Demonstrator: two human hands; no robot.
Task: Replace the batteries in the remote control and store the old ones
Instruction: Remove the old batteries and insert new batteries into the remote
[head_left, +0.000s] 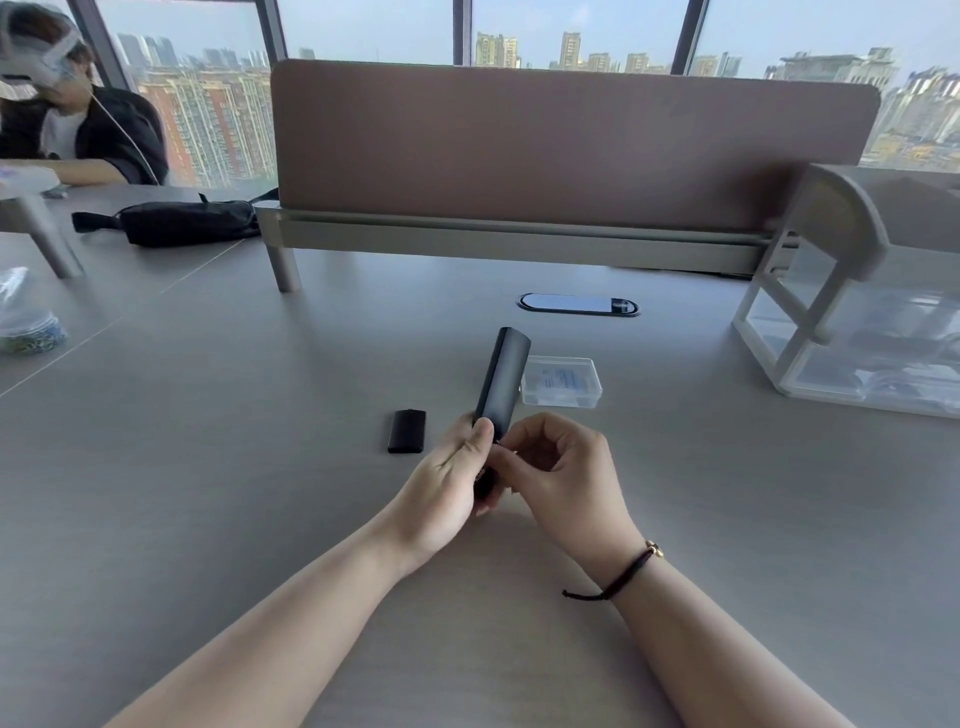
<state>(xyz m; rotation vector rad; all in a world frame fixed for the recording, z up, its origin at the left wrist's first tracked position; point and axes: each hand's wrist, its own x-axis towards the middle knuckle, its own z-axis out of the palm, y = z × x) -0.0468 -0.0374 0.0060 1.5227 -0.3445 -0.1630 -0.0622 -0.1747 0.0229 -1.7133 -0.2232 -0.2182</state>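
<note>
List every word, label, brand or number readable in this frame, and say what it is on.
No text can be read here.
Remote control, lower end by the left hand: small pale marking, too blurred to read.
Clear plastic case: blue print on something inside, too small to read.
Battery cover: no marking visible.

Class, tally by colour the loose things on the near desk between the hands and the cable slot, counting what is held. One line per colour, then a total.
Black: 2, the remote control held by the left hand, and its battery cover
Clear: 1, the plastic case
Total: 3
</note>
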